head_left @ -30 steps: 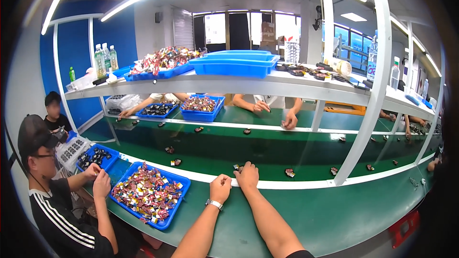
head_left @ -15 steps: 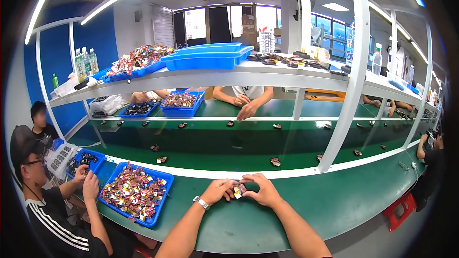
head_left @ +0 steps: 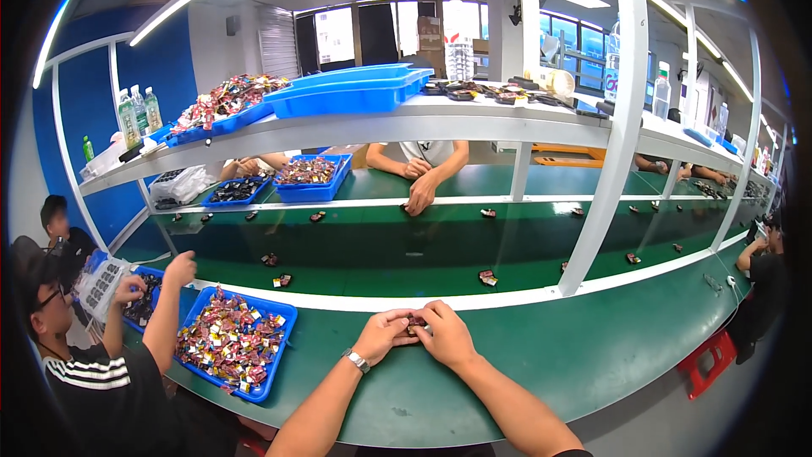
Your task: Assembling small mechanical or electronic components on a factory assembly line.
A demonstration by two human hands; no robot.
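Note:
Above the green table [head_left: 541, 355], both my hands meet around a small dark-red part [head_left: 414, 322], which looks like a little electronic piece; the fingers hide most of it. My left hand [head_left: 381, 337], below a wristwatch, grips it from the left. From the other side my right hand [head_left: 447, 336] closes on it with thumb and fingertips. To the left of my hands stands a blue tray [head_left: 285, 354] heaped with small red, yellow and white parts [head_left: 228, 343].
Beyond a white rail runs a green belt [head_left: 406, 245] with scattered parts, including one [head_left: 488, 278] ahead of me. A white post [head_left: 613, 135] and loaded shelf [head_left: 474, 129] rise above. At left, a co-worker's hand [head_left: 179, 269] is raised; another person's hand [head_left: 420, 193] reaches the belt's far side.
My right hand's fingers have closed in over the part, covering more of it. The left co-worker's hand has risen away from the trays. The person opposite has lowered a hand onto the belt's far side.

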